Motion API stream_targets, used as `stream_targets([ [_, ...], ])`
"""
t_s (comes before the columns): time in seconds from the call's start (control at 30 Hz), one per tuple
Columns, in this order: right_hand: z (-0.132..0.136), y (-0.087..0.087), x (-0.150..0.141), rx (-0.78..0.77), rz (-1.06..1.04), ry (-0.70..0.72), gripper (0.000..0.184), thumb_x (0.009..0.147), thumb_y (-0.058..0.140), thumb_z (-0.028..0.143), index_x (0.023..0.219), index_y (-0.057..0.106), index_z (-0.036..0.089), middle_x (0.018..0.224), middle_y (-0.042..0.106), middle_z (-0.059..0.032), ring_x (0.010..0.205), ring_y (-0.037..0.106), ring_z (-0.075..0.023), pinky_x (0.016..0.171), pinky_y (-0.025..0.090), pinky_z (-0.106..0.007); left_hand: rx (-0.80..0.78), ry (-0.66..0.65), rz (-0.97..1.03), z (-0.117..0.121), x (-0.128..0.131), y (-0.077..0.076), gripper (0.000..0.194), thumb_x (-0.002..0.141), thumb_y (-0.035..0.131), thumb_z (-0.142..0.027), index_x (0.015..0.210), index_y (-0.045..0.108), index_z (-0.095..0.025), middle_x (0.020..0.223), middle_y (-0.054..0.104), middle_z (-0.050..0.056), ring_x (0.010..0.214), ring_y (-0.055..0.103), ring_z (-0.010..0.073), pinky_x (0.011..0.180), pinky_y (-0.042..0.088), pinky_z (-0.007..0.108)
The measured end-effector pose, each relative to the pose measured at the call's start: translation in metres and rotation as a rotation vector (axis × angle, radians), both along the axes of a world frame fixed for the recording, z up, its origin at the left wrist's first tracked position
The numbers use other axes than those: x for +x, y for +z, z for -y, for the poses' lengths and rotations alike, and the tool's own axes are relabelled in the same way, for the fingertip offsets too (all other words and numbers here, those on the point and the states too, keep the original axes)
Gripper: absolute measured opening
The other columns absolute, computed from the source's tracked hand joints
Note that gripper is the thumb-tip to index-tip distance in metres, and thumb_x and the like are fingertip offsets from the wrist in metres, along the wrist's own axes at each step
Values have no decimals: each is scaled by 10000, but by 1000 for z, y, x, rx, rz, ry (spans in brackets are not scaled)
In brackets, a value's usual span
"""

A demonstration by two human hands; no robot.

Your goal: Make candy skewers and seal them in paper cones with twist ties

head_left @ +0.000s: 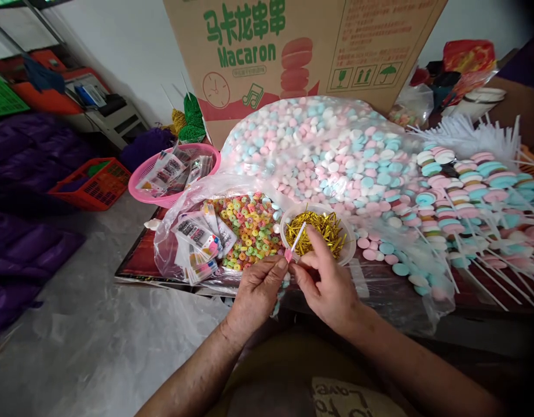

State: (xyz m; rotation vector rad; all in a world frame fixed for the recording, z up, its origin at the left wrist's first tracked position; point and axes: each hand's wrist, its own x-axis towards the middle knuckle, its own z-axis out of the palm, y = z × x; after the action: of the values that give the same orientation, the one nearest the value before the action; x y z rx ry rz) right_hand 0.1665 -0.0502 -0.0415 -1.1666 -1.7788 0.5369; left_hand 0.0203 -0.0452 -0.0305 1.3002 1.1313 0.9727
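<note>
Down at the near edge of the low table (141,260) both hands meet, with little free room around them: a small bowl (349,246) of gold twist ties (323,229) sits just beyond the fingers, a bag of coloured ring sweets (249,229) lies to the left of it, and a big clear bag of pastel discs (319,150) fills the middle of the table. To the right, finished candy skewers (462,191) lie stacked with their white sticks pointing toward the table's front edge. Open floor (76,324) under plastic sheeting spreads to the left, beyond a pink basket (139,185) and a red crate (93,188).

The left hand (256,292) is curled nearly closed, thumb and fingertips pinching a white stick (298,236) with a small pink piece (288,255) at its lower end. The stick slants up and to the right over the bowl's rim. The right hand (328,284) is loosely closed, forefinger stretched out along the stick's right side, thumb just beside the pink piece; whether it grips the stick I cannot tell.

Behind everything stands a cardboard box (302,46) printed in green with "Macaron" and Chinese characters above it. Small printed packets (197,234) lie beside the ring sweets, their labels too small to read.
</note>
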Motion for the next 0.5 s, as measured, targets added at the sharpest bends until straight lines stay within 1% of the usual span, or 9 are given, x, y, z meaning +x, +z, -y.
stream_targets([
  [0.03, 1, -1, -1, 14, -53, -29, 563, 874, 471, 176, 1406, 292, 141, 690, 609, 3, 611, 566, -128, 623, 481, -229, -30, 5, 53, -1, -2, -1, 290, 815, 584, -422, 701, 667, -168, 808, 651, 48, 799, 568, 172, 818, 456, 298],
  [0.07, 1, -1, 0, 2, -77, 8, 461, 883, 478, 188, 1337, 402, 154, 690, 609, -1, 622, 574, -128, 630, 484, -227, -109, -18, 117, -3, -5, -1, 282, 783, 627, -424, 693, 674, -161, 778, 659, 53, 758, 580, 169, 784, 472, 304],
  [0.13, -1, 5, 6, -31, -46, 235, 252, 900, 466, 189, 1123, 584, 181, 689, 611, -7, 624, 583, -120, 615, 478, -212, -378, -141, 267, -6, -11, -2, 304, 674, 731, -428, 661, 675, -130, 653, 647, 57, 612, 584, 155, 643, 490, 296],
  [0.17, -4, 9, 10, -23, -9, 374, 212, 907, 458, 186, 1040, 623, 191, 707, 622, -14, 637, 590, -116, 617, 477, -208, -527, -223, 342, -8, -13, -2, 329, 600, 782, -422, 647, 672, -115, 597, 636, 57, 548, 577, 148, 576, 485, 286],
  [0.23, -9, 17, 17, 36, 20, 580, 204, 914, 456, 192, 1009, 636, 206, 739, 643, -20, 661, 607, -110, 640, 482, -208, -731, -369, 470, -10, -16, -3, 381, 470, 851, -385, 640, 667, -99, 552, 635, 60, 488, 581, 151, 503, 479, 272],
  [0.27, -11, 19, 19, 64, 13, 625, 199, 916, 460, 202, 1018, 631, 210, 748, 652, -20, 670, 615, -109, 653, 485, -209, -771, -414, 520, -10, -16, -4, 393, 435, 866, -365, 643, 664, -100, 555, 641, 59, 484, 588, 152, 488, 482, 264],
  [0.37, -12, 19, 16, 63, -30, 585, 144, 919, 470, 221, 934, 612, 203, 680, 642, 5, 619, 604, -93, 621, 472, -190, -776, -398, 627, -11, -13, -5, 382, 455, 865, -342, 676, 652, -114, 544, 629, 31, 457, 571, 124, 455, 473, 227],
  [0.43, -10, 14, 9, 60, -26, 446, 142, 919, 459, 200, 828, 567, 188, 629, 614, 15, 578, 575, -86, 584, 446, -180, -769, -308, 651, -10, -10, -5, 392, 491, 852, -365, 704, 639, -115, 533, 611, 16, 435, 547, 101, 440, 452, 203],
  [0.5, -10, 11, 1, 131, 82, 270, 190, 915, 435, 171, 743, 516, 184, 587, 578, 14, 545, 538, -94, 560, 413, -201, -719, -167, 612, -8, -8, -2, 413, 529, 833, -399, 749, 620, -122, 535, 597, 2, 421, 524, 87, 434, 432, 195],
])
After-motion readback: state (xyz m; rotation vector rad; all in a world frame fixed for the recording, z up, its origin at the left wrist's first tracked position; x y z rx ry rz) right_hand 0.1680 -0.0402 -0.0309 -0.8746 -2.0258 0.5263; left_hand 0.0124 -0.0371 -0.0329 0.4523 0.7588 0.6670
